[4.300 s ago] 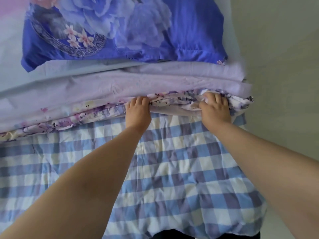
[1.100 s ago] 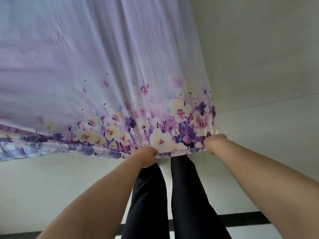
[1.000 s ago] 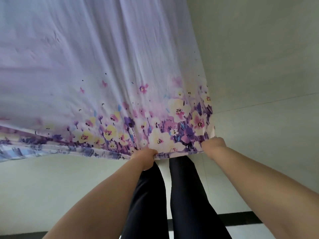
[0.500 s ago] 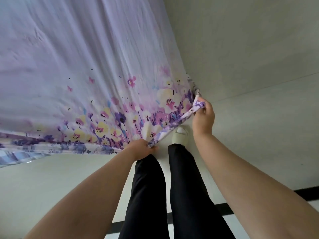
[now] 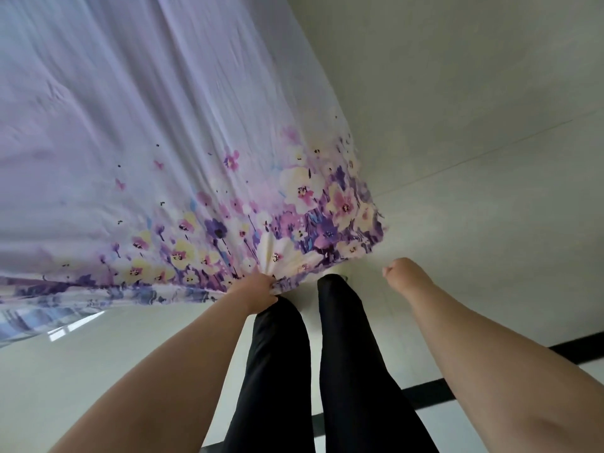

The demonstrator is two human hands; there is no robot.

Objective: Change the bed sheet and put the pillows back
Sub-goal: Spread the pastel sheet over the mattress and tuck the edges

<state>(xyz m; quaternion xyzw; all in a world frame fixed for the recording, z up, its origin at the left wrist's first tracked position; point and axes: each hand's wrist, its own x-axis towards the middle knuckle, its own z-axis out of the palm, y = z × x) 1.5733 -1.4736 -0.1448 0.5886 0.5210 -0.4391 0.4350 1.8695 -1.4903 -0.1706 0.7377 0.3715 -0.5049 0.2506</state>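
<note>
Our left hand point(image 5: 256, 291) pinches the floral sheet point(image 5: 183, 152) hem; our right hand point(image 5: 400, 273), curled and holding nothing, hangs just right of its free corner.

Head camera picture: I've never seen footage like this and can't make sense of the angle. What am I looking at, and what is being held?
There is no machine here. A person wears a wide-angle camera on the head, so the single picture looks forward and down along their own bare arms. The lens bends the view, which is why the pale floor seems tilted. The black shapes at the bottom are the person's trouser legs.

The big lilac cloth with a flowered border is the floral sheet, spread over the bed. At the far left a strip of blue checked fabric peeks out below it.

The left hand grips the sheet's flowered edge, bunching it. The right hand is off the cloth, beside the sheet's corner, fingers curled and holding nothing.
</note>
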